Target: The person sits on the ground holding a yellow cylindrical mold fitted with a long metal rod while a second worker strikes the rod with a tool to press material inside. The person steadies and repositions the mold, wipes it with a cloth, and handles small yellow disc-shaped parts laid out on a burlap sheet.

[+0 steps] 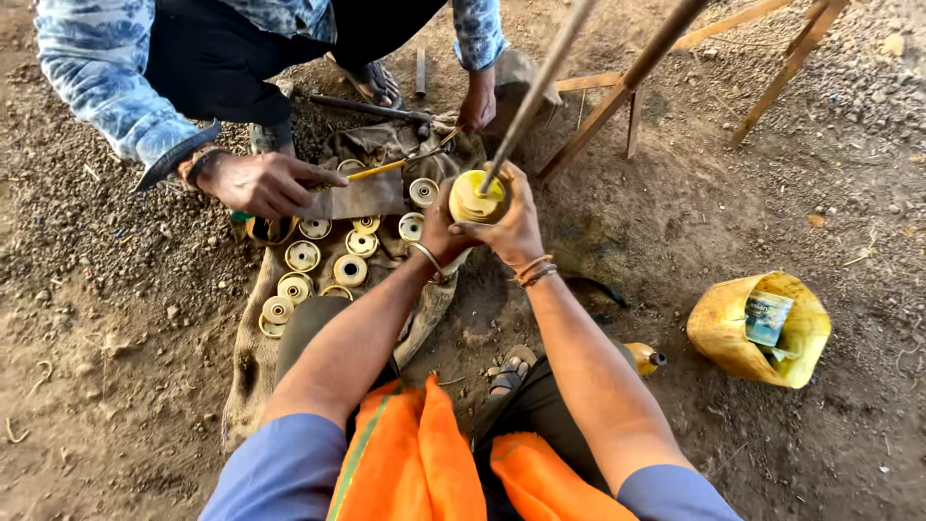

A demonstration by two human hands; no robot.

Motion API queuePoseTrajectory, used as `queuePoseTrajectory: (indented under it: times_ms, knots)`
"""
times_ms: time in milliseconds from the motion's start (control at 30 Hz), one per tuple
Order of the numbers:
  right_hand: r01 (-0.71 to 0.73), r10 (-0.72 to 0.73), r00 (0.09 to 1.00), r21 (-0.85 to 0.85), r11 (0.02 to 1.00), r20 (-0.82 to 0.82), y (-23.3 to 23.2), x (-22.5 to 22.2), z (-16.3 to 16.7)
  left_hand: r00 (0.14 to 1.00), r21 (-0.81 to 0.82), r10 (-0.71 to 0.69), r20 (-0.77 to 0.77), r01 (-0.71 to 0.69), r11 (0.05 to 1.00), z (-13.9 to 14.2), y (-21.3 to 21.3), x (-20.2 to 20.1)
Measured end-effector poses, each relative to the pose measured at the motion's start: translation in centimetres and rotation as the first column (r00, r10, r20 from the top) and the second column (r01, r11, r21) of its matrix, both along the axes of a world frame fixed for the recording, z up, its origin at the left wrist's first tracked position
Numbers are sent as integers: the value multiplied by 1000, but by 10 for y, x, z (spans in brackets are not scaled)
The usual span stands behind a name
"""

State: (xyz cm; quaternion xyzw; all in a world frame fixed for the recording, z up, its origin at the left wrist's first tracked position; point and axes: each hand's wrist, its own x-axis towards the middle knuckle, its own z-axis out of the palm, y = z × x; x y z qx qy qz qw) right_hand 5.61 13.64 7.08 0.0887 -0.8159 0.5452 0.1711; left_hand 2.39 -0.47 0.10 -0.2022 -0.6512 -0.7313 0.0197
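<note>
Your right hand (516,227) and left hand (442,232) both clamp fingers around the yellow cup (475,200), held above the cloth (253,357); the rod (536,92) enters its mouth, slanting up and away to the right.

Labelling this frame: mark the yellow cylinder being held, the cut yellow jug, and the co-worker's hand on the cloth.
yellow cylinder (476,198), head view, top face.
cut yellow jug (725,333), head view, left wall.
co-worker's hand (258,183), head view, back.

Yellow cylinder (476,198); yellow cut container (762,330); orange cloth (415,463).
</note>
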Motion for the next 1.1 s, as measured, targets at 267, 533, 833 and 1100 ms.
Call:
queuePoseTrajectory:
  times_ms: [267, 533, 833, 1100]
  knots:
    - [121, -122, 992, -62, 991, -14, -29, 11, -7, 978, 141, 207, -35, -200, 970, 10, 18, 25]
    - [105, -106, 994, 73, 992, 10, -18, 7, 19, 996, -86, 79, 36, -76, 993, 29, 3, 14]
    - [151, -158, 978, -54, 987, -139, -32, 11, 12, 992, -27, 126, 1, -126, 992, 16, 5, 17]
    - [82, -82, 997, 50, 995, -5, -22, 7, 20, 992, 89, -110, -67, 115, 989, 15, -8, 1]
